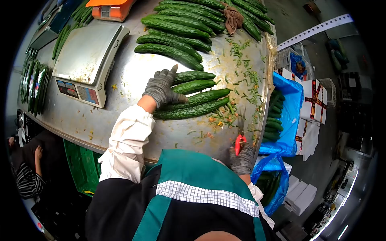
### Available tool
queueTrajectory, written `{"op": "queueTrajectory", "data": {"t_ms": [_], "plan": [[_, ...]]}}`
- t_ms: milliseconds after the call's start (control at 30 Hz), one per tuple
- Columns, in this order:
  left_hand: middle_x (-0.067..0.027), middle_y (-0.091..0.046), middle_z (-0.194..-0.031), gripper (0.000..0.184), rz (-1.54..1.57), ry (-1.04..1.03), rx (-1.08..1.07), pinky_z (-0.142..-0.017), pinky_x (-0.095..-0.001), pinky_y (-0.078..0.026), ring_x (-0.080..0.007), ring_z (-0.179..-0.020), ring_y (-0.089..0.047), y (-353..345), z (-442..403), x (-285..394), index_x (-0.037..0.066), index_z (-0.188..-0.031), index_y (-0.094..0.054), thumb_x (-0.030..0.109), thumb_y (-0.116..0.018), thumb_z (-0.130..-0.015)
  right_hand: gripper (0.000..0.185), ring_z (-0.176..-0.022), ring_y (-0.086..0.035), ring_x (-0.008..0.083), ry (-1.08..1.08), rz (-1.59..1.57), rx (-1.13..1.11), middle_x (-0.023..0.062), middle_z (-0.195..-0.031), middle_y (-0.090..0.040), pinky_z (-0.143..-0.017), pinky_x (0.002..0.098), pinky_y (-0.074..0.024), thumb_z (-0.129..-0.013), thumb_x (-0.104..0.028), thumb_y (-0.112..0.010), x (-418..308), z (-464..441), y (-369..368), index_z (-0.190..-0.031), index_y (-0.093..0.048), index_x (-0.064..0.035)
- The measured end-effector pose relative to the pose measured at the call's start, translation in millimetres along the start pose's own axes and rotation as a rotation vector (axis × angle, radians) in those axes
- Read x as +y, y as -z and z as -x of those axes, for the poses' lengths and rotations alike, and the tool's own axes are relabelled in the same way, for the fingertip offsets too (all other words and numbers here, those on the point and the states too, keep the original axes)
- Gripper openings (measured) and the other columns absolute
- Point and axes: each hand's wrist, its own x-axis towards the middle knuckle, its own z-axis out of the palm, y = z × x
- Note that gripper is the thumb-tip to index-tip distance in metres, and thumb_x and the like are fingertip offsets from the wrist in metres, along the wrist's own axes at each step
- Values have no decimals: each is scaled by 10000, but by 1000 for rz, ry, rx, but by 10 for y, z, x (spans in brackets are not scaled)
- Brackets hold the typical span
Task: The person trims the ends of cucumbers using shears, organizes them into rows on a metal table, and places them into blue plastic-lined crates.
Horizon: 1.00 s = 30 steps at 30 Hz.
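Observation:
My left hand (pixel 163 88), in a grey glove, lies spread over the left ends of several cucumbers (pixel 201 97) on the metal table (pixel 132 130). Its fingers are apart, and the palm side against the cucumbers is hidden. Near the table's front right edge, my right hand (pixel 241 157), gloved too, is wrapped round the red handles of scissors (pixel 240 142). The blades point away from me over the table. Above my left hand, more cucumbers (pixel 173 38) lie side by side. Small green stem bits (pixel 251 80) are scattered right of the cucumbers.
A scale (pixel 86 56) stands at the left, with an orange device (pixel 110 9) behind it. Blue-lined boxes (pixel 291 116) of cucumbers stand beyond the right edge. A brown cloth (pixel 233 19) lies among the far cucumbers. Another person's arm (pixel 38 154) shows at lower left, near a green crate (pixel 82 166).

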Motion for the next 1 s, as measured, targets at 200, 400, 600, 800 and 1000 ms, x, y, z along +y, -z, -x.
{"op": "queueTrajectory", "data": {"t_ms": [200,400,600,800,1000], "plan": [[-208,-532,-1071,816,101,28,-38,-872,-373,-417,-323,-994,-520,-17,-155,-139,27,-1134,-509,484,-764,-509,563,-984,-503,360,146,270,-110,206,-1148,-455,-839,425,-409,-734,-287,-607,-210,-58,46,-1196,-408,-34],[-212,-600,-885,715,80,-17,-157,-769,-371,-451,-341,-854,-581,43,-233,-43,-15,-938,-583,537,-739,-511,270,-985,-532,282,-526,-1497,-874,132,-1074,-526,-791,375,-459,-859,-155,-500,-810,-286,-283,-1108,-444,-68],[-204,-593,-922,770,212,-45,-241,-779,-347,-453,-299,-874,-580,63,-156,5,-42,-1005,-505,452,-794,-490,608,-1093,-427,408,-785,-1866,-877,271,-1272,-315,-902,500,-398,-773,-261,-640,-1137,-518,-668,-1238,-313,-47],[-149,-596,-992,730,595,-166,-581,-833,-309,-433,-226,-921,-560,-64,-276,-116,-51,-1141,-466,326,-780,-600,612,-1065,-467,398,-706,-1892,-963,230,-1232,-397,-852,566,-417,-750,-267,-669,-1325,-615,-544,-1240,-357,-73],[-143,-576,-1018,769,712,-275,-621,-859,-318,-423,-238,-939,-542,-152,-295,45,-2,-1158,-445,360,-796,-577,621,-1041,-501,360,-521,-1989,-1077,160,-1144,-501,-804,575,-455,-715,-260,-705,-1183,-759,-533,-1213,-385,-73]]}}
